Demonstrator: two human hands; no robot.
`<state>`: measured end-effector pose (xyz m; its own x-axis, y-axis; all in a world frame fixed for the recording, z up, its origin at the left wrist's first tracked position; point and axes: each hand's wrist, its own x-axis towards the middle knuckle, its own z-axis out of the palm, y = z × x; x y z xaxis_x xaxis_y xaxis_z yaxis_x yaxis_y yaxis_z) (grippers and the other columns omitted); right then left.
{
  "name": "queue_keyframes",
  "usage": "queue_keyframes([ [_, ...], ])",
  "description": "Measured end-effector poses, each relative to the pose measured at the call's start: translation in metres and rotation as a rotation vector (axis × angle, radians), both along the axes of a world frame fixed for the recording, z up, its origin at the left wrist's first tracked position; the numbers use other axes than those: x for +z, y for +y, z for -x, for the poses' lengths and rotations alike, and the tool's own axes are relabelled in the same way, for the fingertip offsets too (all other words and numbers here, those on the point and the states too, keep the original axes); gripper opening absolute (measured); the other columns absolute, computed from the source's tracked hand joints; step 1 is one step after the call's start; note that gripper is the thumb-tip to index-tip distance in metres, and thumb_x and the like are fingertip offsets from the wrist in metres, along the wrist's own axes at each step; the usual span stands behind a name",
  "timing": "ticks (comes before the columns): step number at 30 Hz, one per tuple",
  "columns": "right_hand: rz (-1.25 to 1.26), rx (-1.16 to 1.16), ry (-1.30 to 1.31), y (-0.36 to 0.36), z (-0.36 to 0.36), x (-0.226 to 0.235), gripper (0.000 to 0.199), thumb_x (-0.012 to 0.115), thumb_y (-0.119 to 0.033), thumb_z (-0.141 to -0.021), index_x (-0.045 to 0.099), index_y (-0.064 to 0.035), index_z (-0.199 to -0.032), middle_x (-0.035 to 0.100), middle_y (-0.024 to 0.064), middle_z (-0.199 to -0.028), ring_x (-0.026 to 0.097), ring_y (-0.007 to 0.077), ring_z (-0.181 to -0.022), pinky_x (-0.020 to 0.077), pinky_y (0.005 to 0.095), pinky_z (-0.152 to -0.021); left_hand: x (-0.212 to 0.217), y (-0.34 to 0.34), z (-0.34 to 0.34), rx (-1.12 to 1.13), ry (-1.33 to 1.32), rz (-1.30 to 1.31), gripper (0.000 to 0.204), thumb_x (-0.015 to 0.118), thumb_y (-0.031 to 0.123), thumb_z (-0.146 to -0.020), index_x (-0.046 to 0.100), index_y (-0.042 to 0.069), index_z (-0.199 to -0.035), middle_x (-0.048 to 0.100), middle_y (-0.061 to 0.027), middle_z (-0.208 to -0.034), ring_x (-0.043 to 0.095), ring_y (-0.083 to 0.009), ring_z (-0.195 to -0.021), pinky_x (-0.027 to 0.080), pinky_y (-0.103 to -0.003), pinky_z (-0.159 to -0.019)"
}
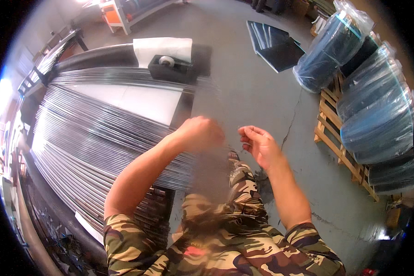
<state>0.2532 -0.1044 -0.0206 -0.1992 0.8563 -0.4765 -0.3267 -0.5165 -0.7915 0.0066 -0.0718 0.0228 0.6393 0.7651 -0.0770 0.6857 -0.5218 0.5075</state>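
Note:
In front of my body, at chest height, both hands are raised close to each other. My left hand (202, 133) is curled closed at the near ends of the rods, its fingertips smeared and turned away. To its right, my right hand (261, 146) has thumb and forefinger brought together; whatever may be between them is too small to make out. Many long, thin, shiny grey rods (101, 131) lie side by side at my left, their ends reaching toward my left wrist. A grey blurred patch below my left hand hides part of my lap.
A black holder with a white roll (166, 61) stands by a white sheet (142, 48) beyond the rods. Dark flat panels (280, 50) lie on the grey floor. Plastic-wrapped rolls (377, 124) stand on a wooden pallet (338, 142) at right. An orange-and-white frame (112, 16) is farther back.

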Motion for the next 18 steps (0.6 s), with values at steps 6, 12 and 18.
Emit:
queue_keyframes([
  [6,-0.044,-0.039,0.164,-0.019,0.002,-0.016,0.028,0.066,-0.034,-0.096,0.070,-0.0096,-0.108,0.068,0.0013,-0.111,0.056,0.0160,-0.106,0.0419,0.0342,-0.092,-0.011,0.009,-0.005,-0.032,-0.187,0.069,0.015,0.065,0.022,-0.086,0.074,0.010,-0.087,0.072,-0.0135,-0.086,0.069,-0.0353,-0.082,0.056,-0.044,-0.074],
  [12,-0.073,-0.134,0.154,-0.009,0.013,-0.001,0.033,0.067,-0.038,-0.094,0.070,-0.0095,-0.109,0.066,0.0024,-0.114,0.053,0.0177,-0.112,0.0384,0.0353,-0.096,-0.021,0.014,-0.017,0.080,-0.178,-0.244,0.019,0.068,0.024,-0.085,0.078,0.013,-0.097,0.073,-0.0118,-0.091,0.069,-0.0347,-0.085,0.056,-0.045,-0.074],
  [18,-0.034,-0.144,0.153,-0.002,0.014,-0.007,0.037,0.068,-0.043,-0.093,0.071,-0.0085,-0.106,0.067,0.0022,-0.110,0.054,0.0175,-0.108,0.0389,0.0350,-0.094,-0.020,0.010,-0.026,0.056,-0.182,-0.234,0.022,0.073,0.028,-0.082,0.078,0.012,-0.097,0.072,-0.0103,-0.090,0.069,-0.0333,-0.085,0.056,-0.044,-0.074],
])
